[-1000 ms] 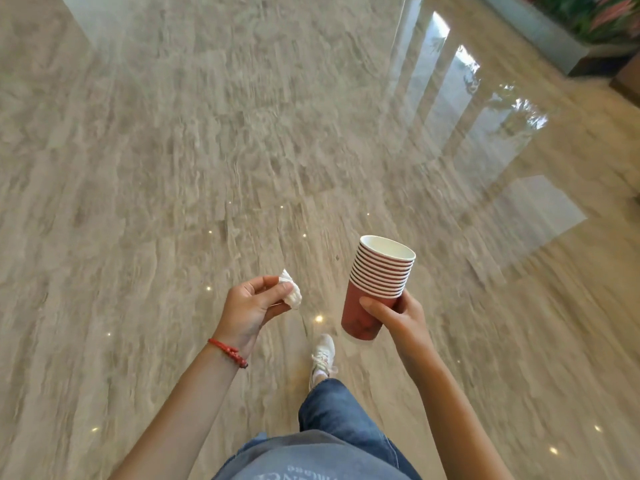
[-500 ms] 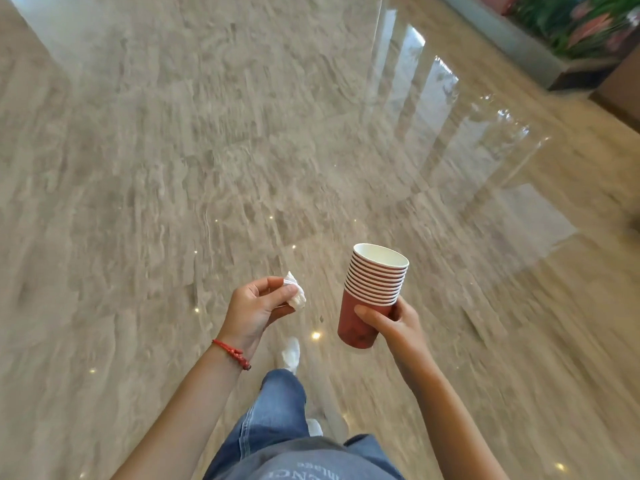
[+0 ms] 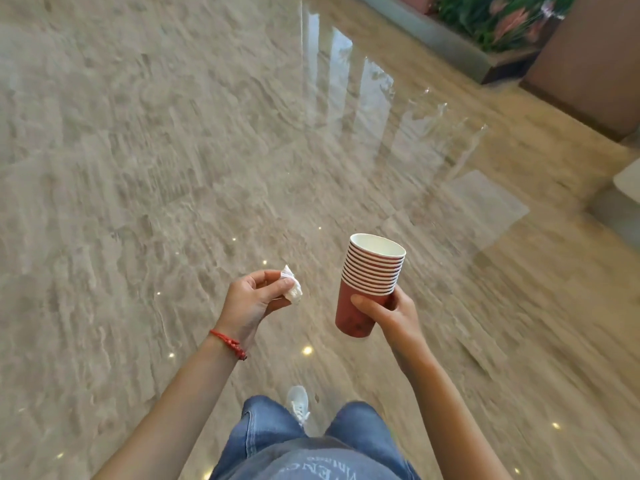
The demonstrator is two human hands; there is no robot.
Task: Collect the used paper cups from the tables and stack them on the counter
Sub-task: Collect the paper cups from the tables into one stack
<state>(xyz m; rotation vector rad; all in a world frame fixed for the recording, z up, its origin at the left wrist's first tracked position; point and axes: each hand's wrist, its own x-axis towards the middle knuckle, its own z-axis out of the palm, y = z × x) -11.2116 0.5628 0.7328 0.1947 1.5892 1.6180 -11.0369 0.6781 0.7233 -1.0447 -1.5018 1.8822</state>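
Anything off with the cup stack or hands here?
Nothing spilled or damaged. The cup stack tilts slightly in the right hand, nested evenly. Only extra: a crumpled white tissue pinched in the left hand.

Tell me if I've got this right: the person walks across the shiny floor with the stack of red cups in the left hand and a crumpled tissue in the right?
Hands are swapped. In the head view the right hand holds the stack of red cups, and the left hand pinches the crumpled tissue.

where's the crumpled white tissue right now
In the head view, the tissue is pinched in the left hand, left of the cup stack held by the right hand.
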